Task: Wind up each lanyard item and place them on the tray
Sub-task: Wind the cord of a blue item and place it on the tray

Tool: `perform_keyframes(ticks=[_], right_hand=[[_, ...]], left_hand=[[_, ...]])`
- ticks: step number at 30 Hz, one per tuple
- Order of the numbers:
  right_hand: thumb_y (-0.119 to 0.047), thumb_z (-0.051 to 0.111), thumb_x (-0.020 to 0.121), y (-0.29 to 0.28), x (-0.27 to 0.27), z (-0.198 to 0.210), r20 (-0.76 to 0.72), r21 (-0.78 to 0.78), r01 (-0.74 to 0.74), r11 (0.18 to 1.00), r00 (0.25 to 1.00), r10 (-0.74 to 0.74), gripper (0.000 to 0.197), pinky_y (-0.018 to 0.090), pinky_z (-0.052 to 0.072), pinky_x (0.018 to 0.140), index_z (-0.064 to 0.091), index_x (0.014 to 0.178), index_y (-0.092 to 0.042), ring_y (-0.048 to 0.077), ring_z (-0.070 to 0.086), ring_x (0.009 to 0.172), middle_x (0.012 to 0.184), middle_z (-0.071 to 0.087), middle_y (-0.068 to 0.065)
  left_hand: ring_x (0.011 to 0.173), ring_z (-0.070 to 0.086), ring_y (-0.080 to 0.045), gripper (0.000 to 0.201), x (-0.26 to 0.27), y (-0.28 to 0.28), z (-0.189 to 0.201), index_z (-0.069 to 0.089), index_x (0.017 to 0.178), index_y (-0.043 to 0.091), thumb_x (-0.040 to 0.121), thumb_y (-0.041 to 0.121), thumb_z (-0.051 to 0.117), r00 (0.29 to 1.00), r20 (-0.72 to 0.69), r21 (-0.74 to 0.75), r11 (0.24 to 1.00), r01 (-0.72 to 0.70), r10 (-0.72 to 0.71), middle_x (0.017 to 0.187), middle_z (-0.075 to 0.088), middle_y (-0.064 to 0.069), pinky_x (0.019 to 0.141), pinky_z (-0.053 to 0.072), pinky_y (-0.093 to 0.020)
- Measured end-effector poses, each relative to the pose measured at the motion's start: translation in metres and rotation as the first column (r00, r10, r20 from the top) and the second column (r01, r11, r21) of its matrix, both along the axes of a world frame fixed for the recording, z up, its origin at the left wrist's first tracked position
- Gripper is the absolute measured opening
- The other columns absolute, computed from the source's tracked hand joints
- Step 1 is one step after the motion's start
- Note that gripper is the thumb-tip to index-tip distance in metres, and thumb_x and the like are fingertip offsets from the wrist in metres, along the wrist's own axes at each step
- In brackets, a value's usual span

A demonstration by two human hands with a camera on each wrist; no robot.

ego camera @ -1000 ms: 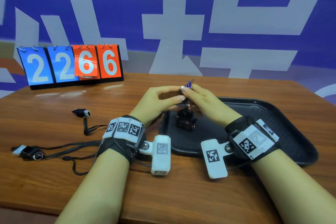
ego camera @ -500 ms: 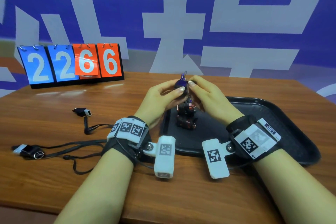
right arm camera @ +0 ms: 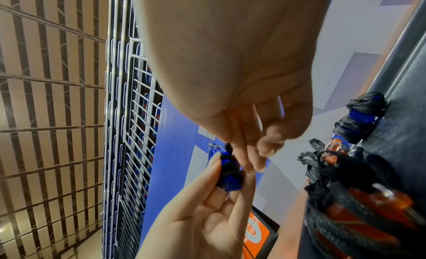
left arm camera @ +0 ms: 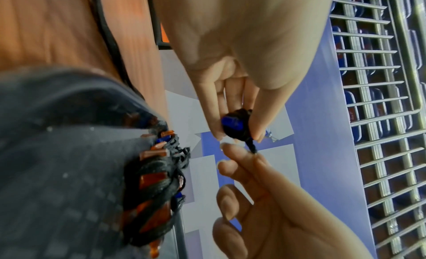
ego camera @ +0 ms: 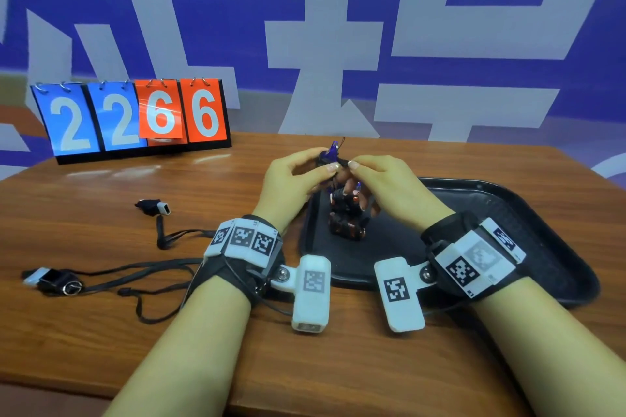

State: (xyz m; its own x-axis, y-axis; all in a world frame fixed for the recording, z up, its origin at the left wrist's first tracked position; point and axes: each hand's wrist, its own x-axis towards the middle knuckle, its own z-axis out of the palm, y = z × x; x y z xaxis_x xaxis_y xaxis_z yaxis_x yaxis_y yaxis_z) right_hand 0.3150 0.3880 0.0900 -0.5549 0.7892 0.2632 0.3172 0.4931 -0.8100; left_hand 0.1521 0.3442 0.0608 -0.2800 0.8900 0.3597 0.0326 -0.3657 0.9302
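Observation:
A small blue lanyard item (ego camera: 332, 153), wrapped in black cord, is held up above the near left corner of the black tray (ego camera: 508, 213). My left hand (ego camera: 327, 164) pinches its body (left arm camera: 234, 124) between thumb and fingers. My right hand (ego camera: 350, 164) pinches the short free end of the cord (left arm camera: 252, 148) right beside it. Several wound items (ego camera: 347, 223), orange and blue with black cord, lie piled on the tray below the hands. Two lanyards lie unwound on the table to the left, one with a white-tipped piece (ego camera: 154, 206), the other with a metal ring (ego camera: 56, 279).
A flip scoreboard (ego camera: 135, 115) reading 2266 stands at the back left of the wooden table (ego camera: 237, 366). The loose cords (ego camera: 145, 271) trail from the left up to my left wrist. A wire rack (left arm camera: 380, 117) shows in the wrist views.
Both hands have lifted the blue item slightly higher above the pile. The right fingers have shifted along the cord, and now hold only its short end.

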Motion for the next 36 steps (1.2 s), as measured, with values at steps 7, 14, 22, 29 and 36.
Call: perform_keyframes(ticks=[7, 14, 22, 29, 36], right_hand=[[-0.013, 0.065, 0.090, 0.0053, 0.0001, -0.0016, -0.211, -0.055, 0.148, 0.987, 0.965, -0.156, 0.004, 0.024, 0.048, 0.054, 0.061, 0.089, -0.015, 0.011, 0.057, 0.061, 0.077, 0.060, 0.001], [-0.030, 0.075, 0.085, -0.0015, -0.0037, -0.0006, -0.268, -0.161, 0.073, 0.984, 0.957, -0.115, 0.033, 0.020, 0.044, 0.044, 0.068, 0.090, 0.001, 0.011, 0.053, 0.053, 0.065, 0.060, 0.000], [-0.019, 0.074, 0.086, -0.0022, 0.0003, -0.0005, -0.351, -0.288, -0.044, 0.956, 0.934, -0.063, 0.018, 0.017, 0.050, 0.050, 0.064, 0.085, -0.004, 0.011, 0.066, 0.062, 0.074, 0.069, 0.007], [-0.016, 0.065, 0.092, 0.0021, 0.0056, 0.0005, -0.394, -0.318, -0.208, 0.925, 0.916, 0.070, 0.011, 0.019, 0.043, 0.052, 0.056, 0.086, -0.013, 0.011, 0.061, 0.065, 0.075, 0.064, -0.001], [-0.007, 0.060, 0.094, 0.0002, 0.0013, 0.0023, -0.433, -0.306, -0.206, 0.929, 0.900, 0.056, 0.021, 0.022, 0.044, 0.051, 0.050, 0.076, -0.013, 0.013, 0.060, 0.065, 0.072, 0.062, 0.001]], left_hand=[[0.089, 0.066, 0.000, 0.031, -0.0039, 0.0025, -0.0017, 0.075, 0.110, 0.017, 0.079, 0.014, 0.081, 0.937, -0.283, 0.099, 0.978, -0.183, 0.204, 0.100, 0.076, 0.007, 0.090, 0.052, -0.024], [0.096, 0.067, 0.003, 0.030, 0.0002, -0.0044, 0.0029, 0.077, 0.105, 0.019, 0.078, 0.008, 0.081, 0.895, -0.414, 0.154, 0.982, -0.113, 0.168, 0.098, 0.076, 0.012, 0.087, 0.048, -0.013], [0.091, 0.067, 0.003, 0.032, -0.0030, -0.0025, 0.0006, 0.076, 0.103, 0.022, 0.075, 0.007, 0.083, 0.917, -0.367, 0.133, 0.984, -0.114, 0.156, 0.096, 0.075, 0.012, 0.083, 0.048, -0.012], [0.094, 0.070, -0.005, 0.033, -0.0012, -0.0046, 0.0022, 0.074, 0.108, 0.008, 0.076, 0.001, 0.080, 0.970, -0.236, 0.112, 0.993, -0.025, 0.051, 0.101, 0.076, 0.000, 0.083, 0.051, -0.017], [0.101, 0.071, -0.015, 0.032, 0.0008, -0.0023, 0.0010, 0.075, 0.109, 0.008, 0.077, 0.006, 0.081, 0.978, -0.182, 0.117, 0.990, -0.084, 0.104, 0.103, 0.077, -0.003, 0.093, 0.055, -0.031]])
